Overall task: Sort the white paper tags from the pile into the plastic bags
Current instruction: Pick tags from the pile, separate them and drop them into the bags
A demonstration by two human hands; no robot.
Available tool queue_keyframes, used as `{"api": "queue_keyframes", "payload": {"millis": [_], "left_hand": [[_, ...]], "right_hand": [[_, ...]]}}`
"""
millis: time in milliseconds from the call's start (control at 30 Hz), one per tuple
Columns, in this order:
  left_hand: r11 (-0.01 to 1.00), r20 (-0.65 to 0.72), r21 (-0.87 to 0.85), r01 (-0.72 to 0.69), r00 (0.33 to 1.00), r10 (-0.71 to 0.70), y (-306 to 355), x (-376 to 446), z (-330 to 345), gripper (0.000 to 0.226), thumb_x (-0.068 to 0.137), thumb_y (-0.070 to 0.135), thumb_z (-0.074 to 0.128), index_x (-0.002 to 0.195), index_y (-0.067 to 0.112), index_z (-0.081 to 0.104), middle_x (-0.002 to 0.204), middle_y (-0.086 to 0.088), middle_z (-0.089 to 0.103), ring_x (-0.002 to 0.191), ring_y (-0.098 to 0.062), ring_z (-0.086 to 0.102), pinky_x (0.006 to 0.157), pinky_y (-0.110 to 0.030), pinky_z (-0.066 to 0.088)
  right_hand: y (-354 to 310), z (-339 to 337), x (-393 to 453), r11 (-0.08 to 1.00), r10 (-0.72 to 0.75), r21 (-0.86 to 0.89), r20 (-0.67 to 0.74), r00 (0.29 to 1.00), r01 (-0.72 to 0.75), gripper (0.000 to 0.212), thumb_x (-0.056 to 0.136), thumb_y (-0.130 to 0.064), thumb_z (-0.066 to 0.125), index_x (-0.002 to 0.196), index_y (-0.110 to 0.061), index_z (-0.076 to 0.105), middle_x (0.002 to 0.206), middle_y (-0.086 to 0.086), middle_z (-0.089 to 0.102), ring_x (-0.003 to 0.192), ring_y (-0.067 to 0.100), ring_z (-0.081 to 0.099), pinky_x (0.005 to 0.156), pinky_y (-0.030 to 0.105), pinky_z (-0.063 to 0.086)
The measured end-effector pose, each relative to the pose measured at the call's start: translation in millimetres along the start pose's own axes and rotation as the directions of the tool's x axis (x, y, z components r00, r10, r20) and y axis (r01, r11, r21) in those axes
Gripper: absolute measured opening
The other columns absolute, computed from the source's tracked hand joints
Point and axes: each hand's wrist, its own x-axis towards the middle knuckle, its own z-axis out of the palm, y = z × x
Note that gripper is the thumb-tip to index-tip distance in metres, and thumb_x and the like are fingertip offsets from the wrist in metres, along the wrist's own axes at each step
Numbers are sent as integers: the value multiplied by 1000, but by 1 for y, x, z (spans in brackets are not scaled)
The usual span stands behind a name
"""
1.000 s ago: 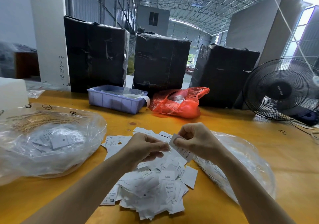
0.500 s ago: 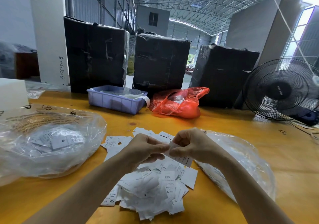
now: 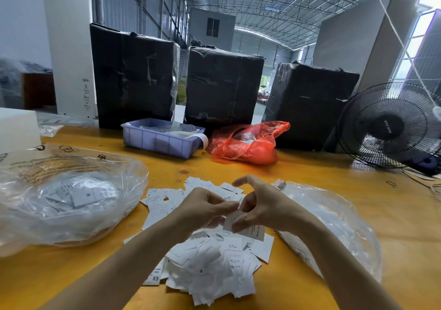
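A small white paper tag (image 3: 248, 227) is pinched by the right hand (image 3: 265, 207) above the loose white pile (image 3: 210, 262) on the yellow table (image 3: 393, 214); the left hand (image 3: 202, 210), fingers curled, touches it between two clear plastic bags (image 3: 69, 197).

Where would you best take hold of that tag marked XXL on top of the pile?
Probably by the XXL tag's near edge, coming from above and the person's side. It lies flat and face-up atop the pile, so a thumb-and-finger pinch on a free edge should lift it without dragging neighbours.

Blue tray (image 3: 157, 142), red bag (image 3: 248, 145), fan (image 3: 389, 125), perhaps parcels (image 3: 224, 85)
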Motion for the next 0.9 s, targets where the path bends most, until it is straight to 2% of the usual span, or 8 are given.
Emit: {"api": "queue_keyframes", "payload": {"millis": [267,367,433,500,567,667,767,900], "left_hand": [[995,-21,-88,-49,999,47,-1,2,-1,10,73,13,76,79,5,76,81,-15,74,71,-18,70,69,-25,58],[990,27,-128,-52,998,56,-1,2,-1,7,74,6,74,79,1,75,78,-15,74,70,-20,71,64,-23,56],[989,43,-142,-51,997,58,0,1,0,14,70,11,75,79,0,75,78,-16,73,69,-19,71,63,-22,55],[983,-29,-168,-80,997,77,0,2,0,16,69,15,76,77,2,75,77,-15,73,70,-17,71,62,-20,54],[961,-160,-247,-128,983,90,-1,4,-1,10,74,11,74,77,1,74,77,-14,73,72,-17,70,61,-19,54],[884,-284,-448,-135,959,3,1,8,-3,10,74,8,73,77,-1,70,73,-12,72,70,-16,69,57,-19,55],[826,-270,-556,-93,960,-74,1,7,0,15,70,11,75,80,1,69,69,-9,71,61,-14,68,50,-18,52],[846,-230,-534,1,962,-147,-3,5,8,20,66,22,77,81,10,71,64,-3,68,65,-14,60,53,-22,46]], "right_hand": [[6,0,4,998,54,37,-19,998,-54,80,56,-12,90,118,-26,41,67,0,66,64,10,66,66,31,53],[6,1,5,999,44,-18,-82,996,-46,88,51,-21,92,122,-29,41,86,-1,61,73,10,61,70,30,53],[4,1,5,998,11,-55,-138,990,-19,93,49,-27,92,127,-29,40,98,-1,54,77,10,57,72,29,54],[2,1,4,1000,-8,-23,-210,978,3,92,50,-37,88,128,-27,41,100,-3,54,79,9,60,70,25,55],[0,-1,3,997,35,78,-251,967,-16,79,56,-46,78,123,-24,44,100,-2,59,80,13,66,67,22,56],[0,-2,3,953,76,304,-216,973,-7,36,78,-23,72,107,-13,54,93,11,68,72,20,72,68,29,59],[0,4,5,956,28,288,-281,959,56,14,84,-6,68,97,-5,62,82,14,71,64,19,70,65,29,59],[1,15,8,987,-15,152,-279,960,59,15,88,-6,64,102,-3,66,81,15,70,61,16,64,65,31,56]]}}
